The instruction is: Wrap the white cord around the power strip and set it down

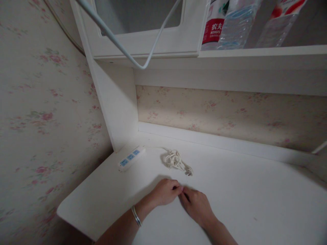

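Observation:
Both of my hands rest on the white desk [230, 190], meeting at the fingertips. My left hand [167, 191], with a silver bangle [136, 216] on its wrist, is closed with thumb and fingers pinched together. Against it, my right hand [196, 204] is closed too, its fingers curled. Whatever may lie between the fingertips is hidden. Just beyond the hands lies a bundled white power cord [175, 160], its plug [188, 171] toward me. The cord runs left to a white power strip [130, 157] with blue socket panels.
Overhead, a shelf [255, 56] bears a red-labelled bottle [213, 29] and clear plastic bottles [235, 25]. A white cupboard door [148, 46] is at upper left, with a pale looped cable [114, 39] hanging before it. Floral wallpaper [46, 129] covers the left wall.

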The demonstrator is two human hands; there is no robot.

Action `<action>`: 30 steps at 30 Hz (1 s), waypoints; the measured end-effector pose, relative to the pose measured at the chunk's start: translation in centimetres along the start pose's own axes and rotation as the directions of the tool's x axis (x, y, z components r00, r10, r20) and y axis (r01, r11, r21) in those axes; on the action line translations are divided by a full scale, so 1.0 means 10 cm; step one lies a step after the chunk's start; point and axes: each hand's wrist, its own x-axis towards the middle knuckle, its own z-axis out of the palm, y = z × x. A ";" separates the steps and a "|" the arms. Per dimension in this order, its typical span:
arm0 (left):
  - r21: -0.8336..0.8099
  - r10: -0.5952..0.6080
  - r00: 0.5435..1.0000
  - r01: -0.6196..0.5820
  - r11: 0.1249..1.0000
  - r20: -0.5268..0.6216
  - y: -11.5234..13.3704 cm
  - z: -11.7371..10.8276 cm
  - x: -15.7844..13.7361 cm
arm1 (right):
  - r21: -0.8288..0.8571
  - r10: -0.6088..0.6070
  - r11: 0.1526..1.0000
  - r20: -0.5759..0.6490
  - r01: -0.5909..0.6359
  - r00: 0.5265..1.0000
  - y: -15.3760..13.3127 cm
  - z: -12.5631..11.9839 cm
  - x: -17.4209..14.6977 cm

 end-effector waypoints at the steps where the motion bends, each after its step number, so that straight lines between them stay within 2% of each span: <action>1: -0.003 -0.001 1.000 0.001 1.000 -0.002 0.00 0.00 0.00 | 0.000 -0.001 1.000 -0.002 0.001 1.000 0.00 0.00 0.00; 30: -0.021 -0.027 1.000 0.027 0.999 -0.007 -0.02 0.03 0.00 | -0.008 0.007 1.000 -0.007 -0.007 1.000 0.01 0.02 0.00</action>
